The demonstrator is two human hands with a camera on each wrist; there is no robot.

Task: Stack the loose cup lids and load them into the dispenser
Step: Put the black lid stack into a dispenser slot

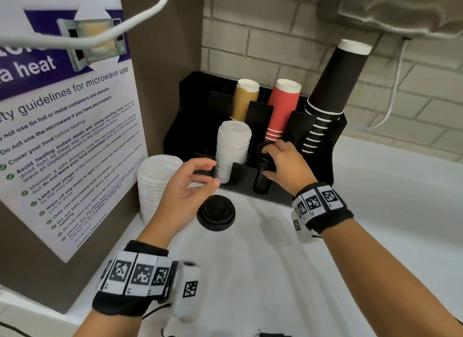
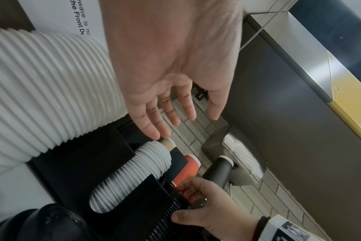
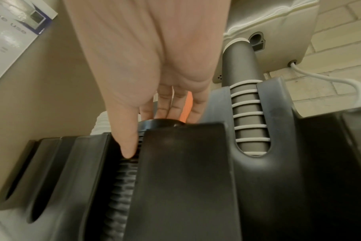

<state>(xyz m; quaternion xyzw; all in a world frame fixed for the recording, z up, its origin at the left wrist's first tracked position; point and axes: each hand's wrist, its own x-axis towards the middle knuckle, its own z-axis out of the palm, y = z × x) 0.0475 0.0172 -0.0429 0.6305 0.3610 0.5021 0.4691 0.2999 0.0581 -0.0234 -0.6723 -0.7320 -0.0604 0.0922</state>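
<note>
The stack of black lids [image 1: 262, 172] stands in the front slot of the black dispenser [image 1: 269, 190], and my right hand [image 1: 284, 166] is curled round its top, thumb low on the ribbed side and the other fingers [image 3: 176, 106] over the rim. If I press off-centre I judge the stack could jam against the slot wall or tip forward through the open front. One loose black lid [image 1: 216, 212] lies on the counter [image 1: 263, 274], just under my left hand [image 1: 186, 186], whose fingers hang spread and relaxed, holding nothing. That hand is near the white lids in the dispenser [image 1: 232, 149] and the free-standing white stack [image 1: 156, 183]; a careless swing could topple either.

The poster [image 1: 62, 141] reads "guidelines for microwave use", "Do not use tin foil or metal containers and utensils", "Cover your food before heating". The lids' embossing is too small to read.
</note>
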